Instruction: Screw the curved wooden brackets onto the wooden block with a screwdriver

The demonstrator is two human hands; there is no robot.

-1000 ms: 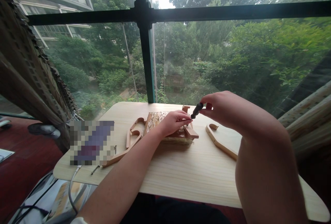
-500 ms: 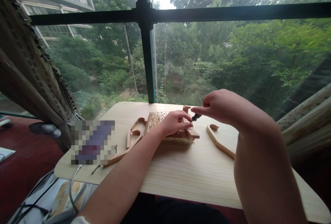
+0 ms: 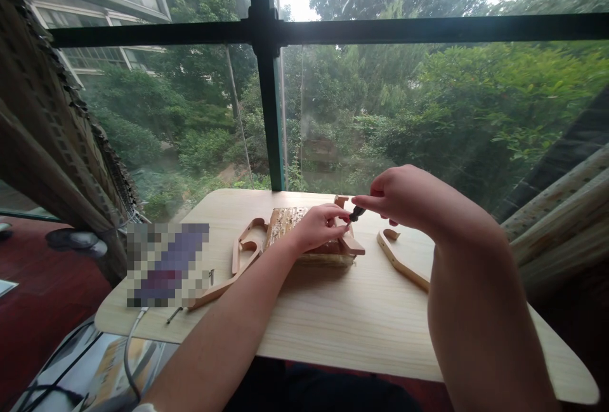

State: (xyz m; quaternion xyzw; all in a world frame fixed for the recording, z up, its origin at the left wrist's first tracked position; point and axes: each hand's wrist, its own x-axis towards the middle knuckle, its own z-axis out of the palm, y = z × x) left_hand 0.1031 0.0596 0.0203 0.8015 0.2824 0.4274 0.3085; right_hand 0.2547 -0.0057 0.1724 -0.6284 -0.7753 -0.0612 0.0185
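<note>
My right hand (image 3: 390, 193) grips the dark handle of a screwdriver (image 3: 356, 213), its index finger stretched along the top. The screwdriver points down and left at a wooden piece (image 3: 353, 247) lying across the right end of a block (image 3: 281, 218) with a shiny, mottled wrapping. My left hand (image 3: 321, 226) rests over the block and wooden piece. Its thumb and index finger close around the screwdriver's tip; whatever small thing is between them is too small to make out. Left of the block lie curved wooden pieces (image 3: 235, 263); another curved wooden piece (image 3: 402, 266) lies at the right.
Two loose screws, one a long screw (image 3: 174, 315), lie at the table's left. A blurred-out flat object (image 3: 169, 266) with a white cable (image 3: 127, 345) is beside them. The pale table (image 3: 333, 336) meets a window (image 3: 277, 113); curtains (image 3: 61, 139) hang at both sides.
The screwdriver stands slightly higher and more of it shows between my hands. My left fingers have shifted slightly; the view has tilted a little.
</note>
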